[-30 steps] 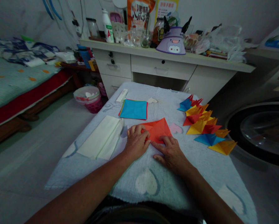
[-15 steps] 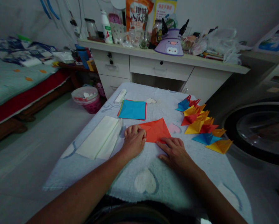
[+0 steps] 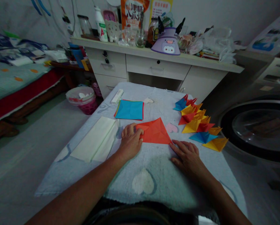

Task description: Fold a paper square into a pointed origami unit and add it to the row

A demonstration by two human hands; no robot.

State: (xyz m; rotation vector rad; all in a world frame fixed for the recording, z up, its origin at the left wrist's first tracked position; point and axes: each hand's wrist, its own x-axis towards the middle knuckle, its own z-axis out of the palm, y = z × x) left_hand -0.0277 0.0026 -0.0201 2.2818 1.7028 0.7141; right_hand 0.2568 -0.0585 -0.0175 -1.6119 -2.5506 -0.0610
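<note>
A creased sheet of orange origami paper [image 3: 155,131] lies flat on the cloth-covered table, folded to a pointed shape with a straight near edge. My left hand [image 3: 131,137] is closed at its left end, fingers curled and thumb pressed along the edge. At the right corner of the paper, my right hand [image 3: 186,154] lies open, with its fingertips at the corner. Beyond the left hand sits a stack of square origami paper [image 3: 130,110], blue on top with red and yellow edges showing.
Several folded paper cranes [image 3: 198,123] in red, yellow and blue stand in a row on the right. At left lie a folded white cloth or paper [image 3: 94,139] and a small white box [image 3: 117,96]. A pink bin [image 3: 83,101] stands on the floor.
My right hand has slid right along the near edge to the paper's right corner, uncovering that corner. My left hand stays at the left end. The whole view has shifted slightly.
</note>
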